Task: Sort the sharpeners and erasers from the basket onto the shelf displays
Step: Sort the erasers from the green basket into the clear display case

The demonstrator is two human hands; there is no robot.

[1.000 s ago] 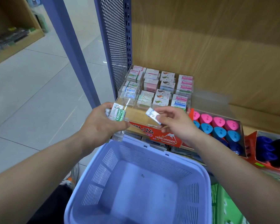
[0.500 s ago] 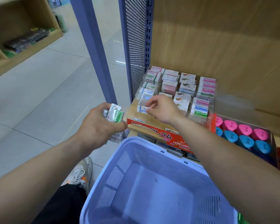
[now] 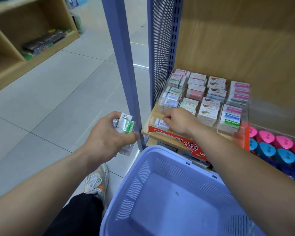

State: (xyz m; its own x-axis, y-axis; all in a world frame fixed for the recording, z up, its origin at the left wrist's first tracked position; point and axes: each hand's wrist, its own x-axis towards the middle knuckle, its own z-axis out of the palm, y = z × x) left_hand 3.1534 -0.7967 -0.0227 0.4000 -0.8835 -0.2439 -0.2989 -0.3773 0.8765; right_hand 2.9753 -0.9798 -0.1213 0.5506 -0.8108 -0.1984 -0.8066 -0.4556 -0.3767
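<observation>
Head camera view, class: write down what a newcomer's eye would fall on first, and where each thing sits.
The two bare arms come first: the right hand pinches a blue-and-white eraser at the front-left corner of the clear display case, while the left hand grips a bundle of wrapped erasers out to its left. Next come the big lilac basket at the bottom and the pink and blue sharpeners at the right edge.

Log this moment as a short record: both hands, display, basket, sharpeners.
clear display: rows of boxed erasers
left hand: grips a bundle of erasers, beside the shelf post
right hand: pinches a blue-and-white eraser at the display's front-left compartment
basket: lilac, below both hands
sharpeners: pink and blue, right of the display
</observation>
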